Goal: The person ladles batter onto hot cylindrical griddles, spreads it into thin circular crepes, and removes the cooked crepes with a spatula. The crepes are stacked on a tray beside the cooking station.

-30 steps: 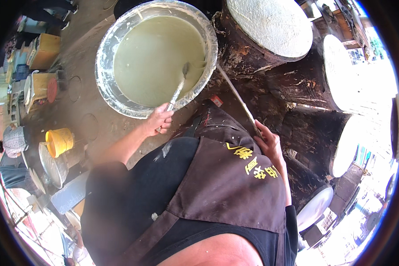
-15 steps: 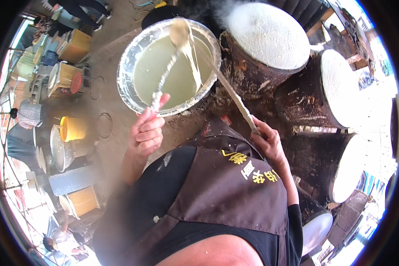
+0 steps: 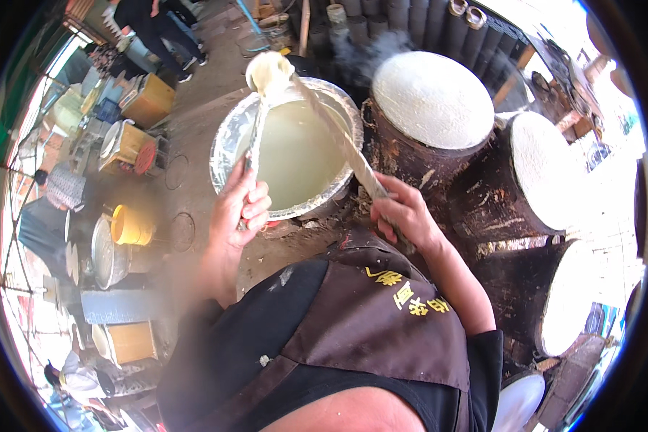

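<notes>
Ladle had come up out of the basin, loaded with paste, so the scoop looked done. Stick tip sat close by, contact unclear. Left hand grip wrapped ladle handle; right hand clenched stick.

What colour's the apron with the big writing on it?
The apron is dark brown, seen best in the head view.

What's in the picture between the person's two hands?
In the head view, the near rim of the big basin shows between the left hand and right hand.
</notes>
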Available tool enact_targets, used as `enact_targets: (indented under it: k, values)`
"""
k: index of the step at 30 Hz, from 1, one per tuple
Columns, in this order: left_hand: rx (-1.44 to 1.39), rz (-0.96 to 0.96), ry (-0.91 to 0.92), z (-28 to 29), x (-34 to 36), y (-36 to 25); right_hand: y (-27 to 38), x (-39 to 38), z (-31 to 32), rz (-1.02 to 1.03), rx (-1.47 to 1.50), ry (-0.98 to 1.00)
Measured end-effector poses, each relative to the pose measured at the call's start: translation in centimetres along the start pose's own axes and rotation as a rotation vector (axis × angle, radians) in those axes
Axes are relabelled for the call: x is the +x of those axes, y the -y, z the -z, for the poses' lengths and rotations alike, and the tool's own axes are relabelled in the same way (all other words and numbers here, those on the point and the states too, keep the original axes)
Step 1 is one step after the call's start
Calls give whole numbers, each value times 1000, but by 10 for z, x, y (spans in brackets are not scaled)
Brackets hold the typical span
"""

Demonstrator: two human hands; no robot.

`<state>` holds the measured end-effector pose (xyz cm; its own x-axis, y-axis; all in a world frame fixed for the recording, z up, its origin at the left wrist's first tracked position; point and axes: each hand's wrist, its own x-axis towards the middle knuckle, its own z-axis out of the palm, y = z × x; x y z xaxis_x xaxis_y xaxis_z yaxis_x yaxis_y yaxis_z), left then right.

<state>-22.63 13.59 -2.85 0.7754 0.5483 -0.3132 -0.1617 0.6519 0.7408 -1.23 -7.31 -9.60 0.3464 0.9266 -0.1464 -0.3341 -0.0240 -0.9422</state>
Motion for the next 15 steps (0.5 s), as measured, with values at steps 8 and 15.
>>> enact_targets:
  k: [8,15]
  values:
    - [-267,485,263,32,61,26,-64,-30,44,169,-1074,-435]
    - [-200,833,352,15,110,46,-78,-114,46,101,-591,-826]
